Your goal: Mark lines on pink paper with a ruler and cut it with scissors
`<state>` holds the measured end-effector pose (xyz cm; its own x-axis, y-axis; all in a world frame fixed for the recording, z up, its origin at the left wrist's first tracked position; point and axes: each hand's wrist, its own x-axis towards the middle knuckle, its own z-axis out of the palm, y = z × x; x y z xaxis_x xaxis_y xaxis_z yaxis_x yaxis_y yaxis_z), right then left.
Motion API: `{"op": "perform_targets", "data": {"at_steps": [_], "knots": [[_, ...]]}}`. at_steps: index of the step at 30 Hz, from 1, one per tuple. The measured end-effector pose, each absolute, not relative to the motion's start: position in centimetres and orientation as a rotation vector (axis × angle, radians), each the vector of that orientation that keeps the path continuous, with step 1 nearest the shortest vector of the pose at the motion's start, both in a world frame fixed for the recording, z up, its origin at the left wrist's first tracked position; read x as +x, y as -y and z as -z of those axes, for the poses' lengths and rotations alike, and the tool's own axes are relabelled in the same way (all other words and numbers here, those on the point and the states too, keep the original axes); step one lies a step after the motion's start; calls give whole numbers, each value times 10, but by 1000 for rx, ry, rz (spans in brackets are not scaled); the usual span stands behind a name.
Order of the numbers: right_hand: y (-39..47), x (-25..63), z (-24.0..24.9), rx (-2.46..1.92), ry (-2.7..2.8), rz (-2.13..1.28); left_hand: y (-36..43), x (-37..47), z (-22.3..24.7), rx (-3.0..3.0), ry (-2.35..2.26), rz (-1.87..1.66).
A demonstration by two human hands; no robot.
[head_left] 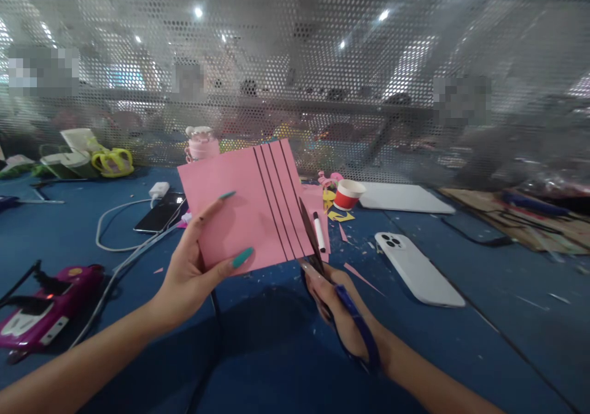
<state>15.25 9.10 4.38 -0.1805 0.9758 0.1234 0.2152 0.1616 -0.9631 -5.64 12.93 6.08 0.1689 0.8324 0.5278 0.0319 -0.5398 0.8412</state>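
Observation:
My left hand (198,248) pinches a sheet of pink paper (235,211) by its left side, thumb and a finger on the near face. Several dark lines run down the right part of the sheet. My right hand (341,297) is closed around blue-handled scissors (359,328). Their dark blades are parted at the lower right corner of the paper, one blade rising along the right edge. Whether the blades touch the paper I cannot tell. Behind the scissors, a white marker (319,233) with a black end lies on more pink paper (313,196).
A white phone (419,269) lies on the blue table (267,352) at right, near a red-and-white paper cup (348,194). Paper scraps (362,277) are scattered about. At left are a dark phone (161,212), cables and a purple device (59,303). A perforated metal screen (295,51) stands behind.

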Motion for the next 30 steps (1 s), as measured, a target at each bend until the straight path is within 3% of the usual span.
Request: {"op": "perform_targets", "data": {"at_steps": [30], "knots": [[-90, 148, -41, -1194, 1513, -1076, -127, -53, -59, 1706, -830, -1447]]}}
